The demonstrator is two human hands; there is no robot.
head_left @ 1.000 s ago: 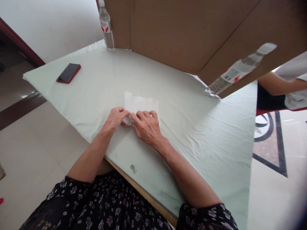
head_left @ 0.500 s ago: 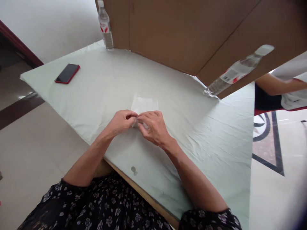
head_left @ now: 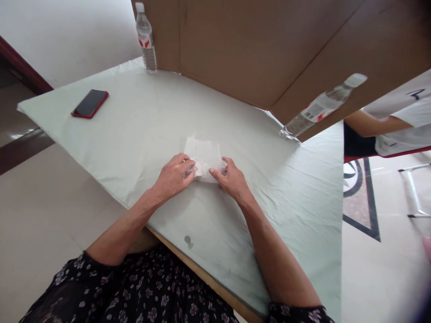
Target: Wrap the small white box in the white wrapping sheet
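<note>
Where my fingers met over the thin white sheet (head_left: 204, 150) a moment ago, they now stand apart, so its crumpled near part shows between them. My left hand (head_left: 173, 177) has its fingers curled around the left end of that part, apparently gripping it. My right hand (head_left: 234, 179) is at the other end with its fingers spread, thumb on or just over the sheet, forefinger raised near its right edge. With a hand at each end, I judge that the near part can be worked from both sides while the far part lies flat.

The sheet lies on the desk (head_left: 141, 121), closer to my front edge than to the far one. Pale cloth (head_left: 286, 202) stretches away to the right edge, and leftward to a phone (head_left: 90, 103) near the left corner, giving my hands room both ways. Cardboard (head_left: 229, 49) walls the far edge, with one bottle (head_left: 146, 45) at its left end and another bottle (head_left: 321, 110) toward the right, limiting reach that way.
</note>
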